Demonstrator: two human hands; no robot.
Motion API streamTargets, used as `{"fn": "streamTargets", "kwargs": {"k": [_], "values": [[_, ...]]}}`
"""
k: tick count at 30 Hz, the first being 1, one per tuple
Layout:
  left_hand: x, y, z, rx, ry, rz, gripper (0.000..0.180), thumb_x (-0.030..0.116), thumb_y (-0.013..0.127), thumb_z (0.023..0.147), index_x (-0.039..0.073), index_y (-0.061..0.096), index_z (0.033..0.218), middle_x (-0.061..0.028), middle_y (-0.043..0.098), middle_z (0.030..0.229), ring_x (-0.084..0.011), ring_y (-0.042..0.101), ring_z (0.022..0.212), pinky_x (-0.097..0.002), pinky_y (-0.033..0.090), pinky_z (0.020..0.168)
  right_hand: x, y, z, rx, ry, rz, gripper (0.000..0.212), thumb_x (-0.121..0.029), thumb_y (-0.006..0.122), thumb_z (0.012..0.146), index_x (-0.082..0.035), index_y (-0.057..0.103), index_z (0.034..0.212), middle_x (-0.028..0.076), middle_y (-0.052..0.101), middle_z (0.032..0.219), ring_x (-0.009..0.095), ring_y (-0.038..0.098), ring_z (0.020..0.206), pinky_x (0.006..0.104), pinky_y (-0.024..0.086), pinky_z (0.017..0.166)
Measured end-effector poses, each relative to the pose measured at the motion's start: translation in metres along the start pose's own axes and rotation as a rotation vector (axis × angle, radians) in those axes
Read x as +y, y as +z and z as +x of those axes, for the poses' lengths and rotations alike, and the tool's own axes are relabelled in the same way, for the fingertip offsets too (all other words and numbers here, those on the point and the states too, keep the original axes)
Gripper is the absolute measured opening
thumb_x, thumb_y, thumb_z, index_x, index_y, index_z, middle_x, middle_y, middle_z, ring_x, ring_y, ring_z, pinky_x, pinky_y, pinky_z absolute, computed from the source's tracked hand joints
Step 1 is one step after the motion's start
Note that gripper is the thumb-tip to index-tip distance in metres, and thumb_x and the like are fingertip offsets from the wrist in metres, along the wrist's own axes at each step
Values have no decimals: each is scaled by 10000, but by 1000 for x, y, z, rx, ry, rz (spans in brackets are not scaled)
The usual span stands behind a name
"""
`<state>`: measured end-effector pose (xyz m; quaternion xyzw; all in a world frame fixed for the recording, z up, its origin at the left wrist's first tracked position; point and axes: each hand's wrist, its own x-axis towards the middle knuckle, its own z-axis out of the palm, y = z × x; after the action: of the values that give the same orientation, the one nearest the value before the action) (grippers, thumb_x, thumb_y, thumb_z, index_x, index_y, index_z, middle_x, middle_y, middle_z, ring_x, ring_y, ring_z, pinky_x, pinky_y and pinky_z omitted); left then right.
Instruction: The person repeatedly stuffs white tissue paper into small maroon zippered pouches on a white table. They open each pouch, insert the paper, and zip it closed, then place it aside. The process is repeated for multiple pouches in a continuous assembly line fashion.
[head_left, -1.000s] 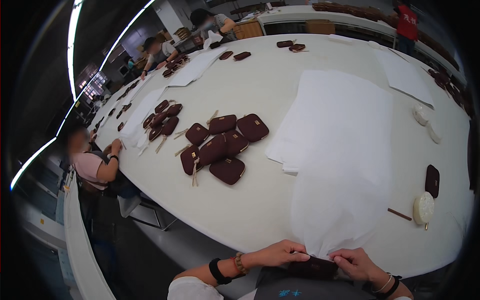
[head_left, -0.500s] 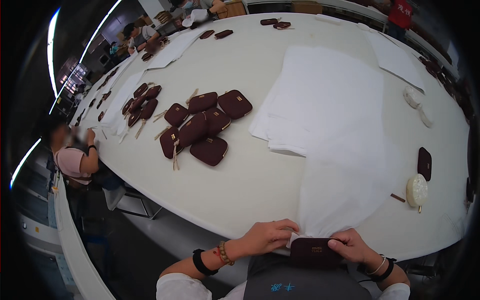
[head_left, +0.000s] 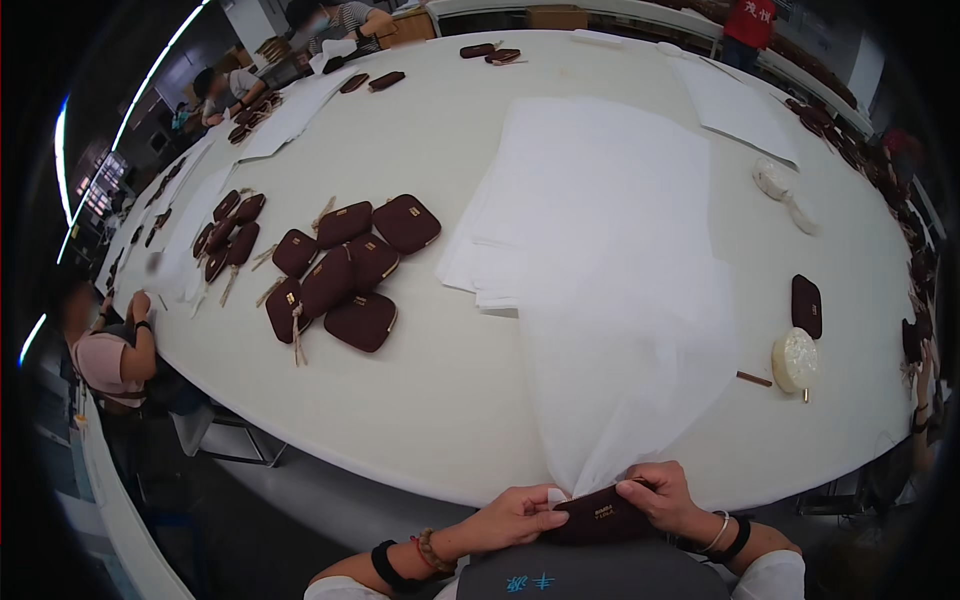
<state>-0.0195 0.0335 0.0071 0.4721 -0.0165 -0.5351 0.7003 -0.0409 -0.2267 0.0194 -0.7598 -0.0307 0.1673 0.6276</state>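
Observation:
A dark burgundy zip pouch (head_left: 598, 522) with small gold lettering is held upright at the table's near edge, in front of my apron. My left hand (head_left: 518, 517) pinches its left end, thumb on the front face, with a bit of white paper at the fingertips. My right hand (head_left: 660, 497) grips the upper right side, its thumb over the top edge. A thin white sheet (head_left: 625, 370) lies on the table and bunches down to the pouch's top edge. Whether it goes inside cannot be made out.
Several burgundy pouches (head_left: 330, 283) with beige tassels are piled left of the paper stack (head_left: 480, 250). A lone pouch (head_left: 806, 307), a tape roll (head_left: 795, 360) and a short brown strip (head_left: 754, 379) lie at right. Other people (head_left: 110, 360) sit around the table (head_left: 330, 420).
My left hand has come down from above the pouch's left corner to grip its left end. The pouch now tilts, left end lower. The whole view has shifted, moving the table leftward in the picture.

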Motion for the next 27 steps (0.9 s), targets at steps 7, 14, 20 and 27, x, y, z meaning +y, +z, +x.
{"fn": "streamTargets", "kwargs": {"k": [7,14,20,27], "values": [[22,-22,-2,23,55,0,274,262,560,987,12,655,1046,61,566,819,1,421,695,-187,343,594,1,1,12,-49,-2,-82,342,-230,642,928,2,574,686,40,490,553,110,412,508,273,345,477],[24,-34,-20,356,269,671,329,267,507,1009,-7,662,912,-43,581,736,-93,493,636,-242,422,602,-13,-39,15,-124,-302,-580,381,0,603,804,-97,600,1172,72,605,1178,221,632,756,289,513,626],[43,-33,8,691,834,1598,211,10,641,790,96,663,982,-30,653,1058,-191,593,636,-271,487,555,-8,-30,23,-53,-494,-937,282,-3,625,762,-100,609,1026,75,585,1113,222,620,769,335,508,601],[38,-37,3,574,782,1446,344,-62,649,723,94,649,1029,-53,669,1050,-181,615,658,-266,492,529,-16,-32,21,-71,-189,-683,101,-67,651,807,-72,585,883,59,596,941,193,578,599,322,464,525]]}}
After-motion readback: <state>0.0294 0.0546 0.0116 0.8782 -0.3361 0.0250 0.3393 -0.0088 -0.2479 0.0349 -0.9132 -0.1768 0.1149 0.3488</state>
